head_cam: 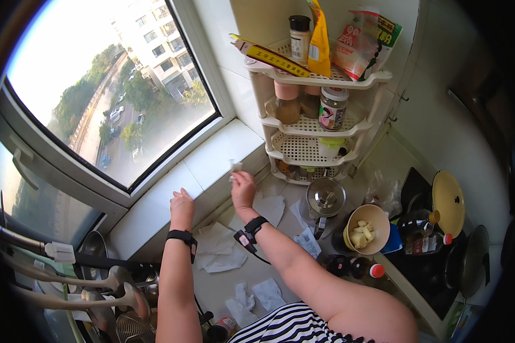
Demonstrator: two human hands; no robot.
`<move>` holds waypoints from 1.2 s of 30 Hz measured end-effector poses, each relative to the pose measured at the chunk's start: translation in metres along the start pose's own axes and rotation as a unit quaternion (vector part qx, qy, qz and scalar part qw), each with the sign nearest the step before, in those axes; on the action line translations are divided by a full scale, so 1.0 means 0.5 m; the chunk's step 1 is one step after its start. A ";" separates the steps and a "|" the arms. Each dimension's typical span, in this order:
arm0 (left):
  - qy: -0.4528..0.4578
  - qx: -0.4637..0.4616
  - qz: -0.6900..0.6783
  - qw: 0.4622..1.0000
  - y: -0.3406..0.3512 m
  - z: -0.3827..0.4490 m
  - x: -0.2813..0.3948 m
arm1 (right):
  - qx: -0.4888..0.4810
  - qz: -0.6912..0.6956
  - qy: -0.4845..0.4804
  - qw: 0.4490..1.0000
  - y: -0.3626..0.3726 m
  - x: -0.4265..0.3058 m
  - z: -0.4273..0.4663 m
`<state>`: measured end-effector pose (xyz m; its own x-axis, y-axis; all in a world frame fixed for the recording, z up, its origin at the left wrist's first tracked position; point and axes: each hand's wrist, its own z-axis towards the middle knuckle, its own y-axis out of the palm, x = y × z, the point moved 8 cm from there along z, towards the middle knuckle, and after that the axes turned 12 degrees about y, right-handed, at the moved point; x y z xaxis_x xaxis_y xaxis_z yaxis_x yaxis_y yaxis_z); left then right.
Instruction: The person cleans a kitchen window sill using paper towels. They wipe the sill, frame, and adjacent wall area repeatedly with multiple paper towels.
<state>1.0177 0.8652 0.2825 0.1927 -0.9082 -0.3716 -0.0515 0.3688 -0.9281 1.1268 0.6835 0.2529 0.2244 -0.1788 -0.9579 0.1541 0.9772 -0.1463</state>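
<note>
My right hand (243, 191) pinches a small whitish scrap (237, 166), perhaps crumpled paper, above the inner edge of the white tiled windowsill (227, 143). At the sill's edge further left is my left hand (183, 208), its back towards me and its fingers bent. Whether it touches the tile, or has anything under its fingers, is hidden. Several white paper sheets (216, 246) lie spread on the countertop (262, 268) below my hands. Nearer my body are crumpled paper towels (242, 304). A black band sits on each wrist.
A tiered plastic rack (317, 124) with jars and seasoning packets fills the corner. To the right stand a lidded glass kettle (326, 197), a tub of peeled garlic (369, 227), sauce bottles (367, 268) and a black cooktop (412, 274). Ladles (120, 281) crowd the left.
</note>
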 end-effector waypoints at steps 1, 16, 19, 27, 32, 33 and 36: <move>0.015 -0.015 0.043 0.999 0.006 0.002 0.007 | 0.054 0.006 0.109 0.992 -0.014 0.043 0.013; 0.042 -0.050 0.077 0.995 0.027 0.007 0.022 | -0.141 0.075 0.077 0.984 0.108 0.064 -0.007; 0.020 -0.029 0.068 0.997 0.045 0.009 0.013 | -0.164 0.014 0.089 0.982 0.122 0.068 -0.002; -0.004 -0.033 0.078 0.996 0.042 0.011 0.015 | -0.098 0.054 0.086 0.990 0.074 0.081 0.072; -0.029 -0.040 0.065 0.997 0.033 0.006 0.014 | -0.102 -0.009 0.040 0.994 0.079 0.032 0.047; -0.035 -0.038 0.050 0.997 0.033 0.005 0.013 | -0.075 -0.014 0.029 0.997 0.066 0.028 0.066; -0.046 -0.023 0.044 0.998 0.032 0.002 0.014 | -0.062 0.033 0.073 0.995 0.049 0.053 0.112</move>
<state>1.0193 0.8651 0.2649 0.2747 -0.8499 -0.4497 -0.1174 0.4346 -0.8930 1.1906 0.6964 0.2377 0.0873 -0.1031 -0.9908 0.0216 0.9946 -0.1016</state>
